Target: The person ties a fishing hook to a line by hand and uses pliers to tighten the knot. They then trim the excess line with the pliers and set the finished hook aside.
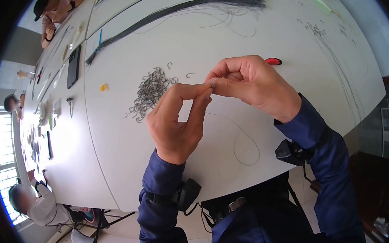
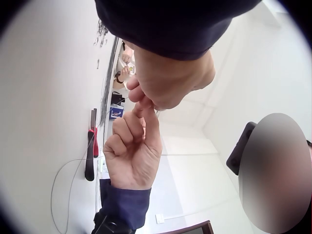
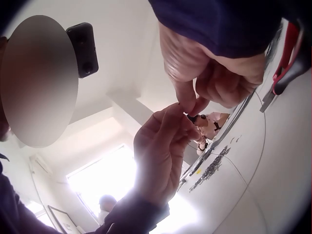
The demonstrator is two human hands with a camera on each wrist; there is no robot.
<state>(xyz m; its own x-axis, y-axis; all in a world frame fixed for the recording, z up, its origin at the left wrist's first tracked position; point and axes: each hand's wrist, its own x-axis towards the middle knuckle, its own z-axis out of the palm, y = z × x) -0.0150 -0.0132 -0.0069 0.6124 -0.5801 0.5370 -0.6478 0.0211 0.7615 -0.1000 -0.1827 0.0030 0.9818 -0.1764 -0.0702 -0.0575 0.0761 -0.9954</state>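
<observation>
White tabletop (image 1: 120, 166), beneath both hands. Left hand (image 1: 172, 123) and right hand (image 1: 258, 87), thumbs and forefingers meeting in a pinch, held above the table. Heap of loose fishhooks (image 1: 149, 90), beyond and to the left, nearer the left hand. Fine line (image 1: 259, 152), in a slack loop, long axis running from near the left fingertips rightward and toward the wearer. Tiny dark piece (image 1: 213, 86), pinched where fingertips meet, perhaps a fishhook; too small to tell.

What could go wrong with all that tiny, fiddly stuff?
The left hand and right hand seem to pinch a tiny piece, too small to make out, so it might slip and get lost. The thin line lies in a loose loop and could tangle. The small hooks are in a loose pile, so a bump might scatter them.
</observation>
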